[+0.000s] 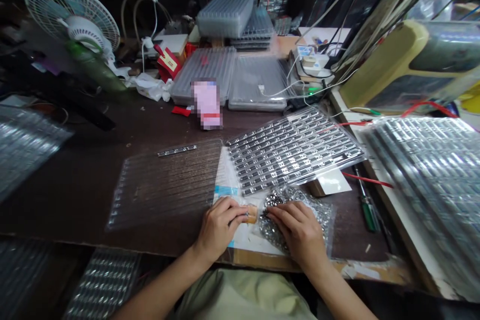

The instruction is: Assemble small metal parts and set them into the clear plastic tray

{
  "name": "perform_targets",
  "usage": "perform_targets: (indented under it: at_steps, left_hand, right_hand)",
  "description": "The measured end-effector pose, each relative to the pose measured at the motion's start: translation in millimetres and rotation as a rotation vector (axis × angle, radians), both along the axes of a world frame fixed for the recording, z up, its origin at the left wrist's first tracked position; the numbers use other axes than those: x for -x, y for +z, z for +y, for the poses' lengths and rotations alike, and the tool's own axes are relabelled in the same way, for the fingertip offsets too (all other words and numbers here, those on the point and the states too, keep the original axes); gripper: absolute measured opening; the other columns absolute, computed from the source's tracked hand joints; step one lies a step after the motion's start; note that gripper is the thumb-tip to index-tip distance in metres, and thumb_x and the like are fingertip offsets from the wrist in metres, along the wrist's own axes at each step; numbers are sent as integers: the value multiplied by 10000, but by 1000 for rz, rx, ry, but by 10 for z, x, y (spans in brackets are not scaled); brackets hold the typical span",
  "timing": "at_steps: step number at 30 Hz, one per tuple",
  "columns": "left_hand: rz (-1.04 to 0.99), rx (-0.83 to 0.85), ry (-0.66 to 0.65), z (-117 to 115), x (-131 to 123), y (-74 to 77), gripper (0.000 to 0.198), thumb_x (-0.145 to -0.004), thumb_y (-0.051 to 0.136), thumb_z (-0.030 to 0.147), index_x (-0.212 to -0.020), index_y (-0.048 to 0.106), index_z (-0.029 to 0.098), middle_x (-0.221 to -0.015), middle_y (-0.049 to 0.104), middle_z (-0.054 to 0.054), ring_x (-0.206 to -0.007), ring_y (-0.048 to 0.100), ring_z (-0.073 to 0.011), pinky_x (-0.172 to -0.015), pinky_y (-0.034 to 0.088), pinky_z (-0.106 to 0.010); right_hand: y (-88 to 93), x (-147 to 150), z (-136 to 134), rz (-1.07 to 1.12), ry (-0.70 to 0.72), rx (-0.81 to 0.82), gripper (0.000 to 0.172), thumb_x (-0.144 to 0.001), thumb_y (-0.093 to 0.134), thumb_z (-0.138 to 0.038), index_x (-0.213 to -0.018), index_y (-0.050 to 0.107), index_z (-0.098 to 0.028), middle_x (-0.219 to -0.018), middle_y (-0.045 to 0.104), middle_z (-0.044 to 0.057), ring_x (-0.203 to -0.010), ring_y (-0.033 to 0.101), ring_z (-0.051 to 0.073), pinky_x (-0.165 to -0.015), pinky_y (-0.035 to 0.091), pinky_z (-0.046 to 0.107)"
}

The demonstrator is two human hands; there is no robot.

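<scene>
On the dark wooden table (pixel 75 195), a long clear plastic tray of silvery metal parts (pixel 296 152) lay just past a crinkled silver packet (pixel 320 215). The right hand (pixel 296 227) rested open and flat on that packet, while the curled left hand (pixel 219 225) pinched a small tan strip (pixel 252 213).

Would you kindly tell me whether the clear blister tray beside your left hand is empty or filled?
Empty: the clear blister tray shows only dark bench through its pockets, unlike the neighbouring tray packed with metal parts.
</scene>
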State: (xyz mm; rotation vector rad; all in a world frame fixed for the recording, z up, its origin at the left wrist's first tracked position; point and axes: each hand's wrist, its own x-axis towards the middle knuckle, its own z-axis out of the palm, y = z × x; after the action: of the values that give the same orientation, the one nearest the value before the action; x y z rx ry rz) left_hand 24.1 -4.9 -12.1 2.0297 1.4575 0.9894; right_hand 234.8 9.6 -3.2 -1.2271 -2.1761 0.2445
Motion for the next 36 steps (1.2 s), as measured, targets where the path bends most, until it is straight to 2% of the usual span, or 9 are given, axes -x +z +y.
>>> perform_targets:
  at_steps: [4, 9, 15, 21, 25, 28, 30, 33, 36]
  left_hand:
    - [31, -8, 1, 1, -13, -1, 139, -830, 626, 168, -924, 708, 230, -783, 650, -37, -766, 603, -165, -693, 507, -282]
    - [32, -1, 4, -13, -22, 7, 148, -827, 619, 148, -908, 712, 231, -768, 646, -37, -755, 600, -168, -687, 503, -285]
    - [-198, -72, 213, 5, 96, 49, 88, -821, 641, 211, -873, 710, 227, -797, 643, -34, -773, 621, -159, -700, 516, -263]
    - [-208, -70, 199, 10, 148, 37, 106, -830, 631, 254, -885, 718, 231, -785, 641, -37, -758, 626, -163, -691, 517, -270]
    - [-216, -62, 192, 20, 138, 18, 106, -822, 642, 255, -891, 720, 237, -796, 644, -43, -778, 627, -170, -705, 514, -276]
    - [-235, -52, 197, 30, 135, 13, 104, -824, 638, 243, -887, 720, 237, -795, 643, -39, -781, 627, -169, -702, 510, -269]
    - [-238, -33, 194, 38, 131, 14, 107, -828, 633, 239, -889, 720, 232, -795, 642, -37, -778, 625, -165, -699, 505, -263]
    - [-222, -7, 200, 55, 120, 31, 107, -826, 636, 238, -888, 722, 223, -797, 635, -35, -774, 618, -161, -696, 498, -258]
    - [-195, 18, 195, 86, 91, 72, 109, -824, 635, 212, -890, 722, 215, -795, 631, -33, -769, 615, -156, -695, 492, -257]
  right_hand:
    - [-10, -13, -3, 2, 19, 28, 183, -912, 494, -153, -974, 659, -203, -899, 688, 39, -831, 578, 169, -748, 475, 302]
    - [49, 30, -16, 12, 34, 63, 268, -937, 413, -171, -1109, 617, -198, -869, 677, 56, -807, 590, 177, -736, 490, 318]
    - [32, 339, -32, 54, -30, 146, 155, -903, 548, -289, -817, 662, -228, -807, 669, 11, -759, 576, 151, -687, 408, 299]
    - [-24, 523, -29, -25, -51, 104, 121, -874, 597, -291, -885, 716, -306, -859, 655, 9, -795, 524, 163, -700, 345, 322]
    - [-18, 364, -29, -132, -6, 71, 215, -893, 551, -261, -1062, 678, -301, -991, 665, 27, -877, 532, 181, -732, 376, 328]
    - [-4, 101, -28, -306, 126, 8, 368, -910, 455, -171, -1247, 567, -265, -1217, 615, 31, -1096, 500, 208, -830, 392, 349]
    - [9, -70, -36, -408, 214, -26, 418, -914, 397, -137, -1294, 520, -259, -1298, 568, 16, -1190, 459, 208, -887, 383, 361]
    - [18, -221, -59, -456, 261, -42, 412, -923, 362, -130, -1283, 525, -245, -1280, 583, 18, -1175, 489, 193, -921, 379, 356]
    - [-6, -237, -71, -400, 235, -60, 367, -938, 345, -133, -1206, 582, -215, -1173, 644, 38, -1094, 539, 184, -911, 387, 342]
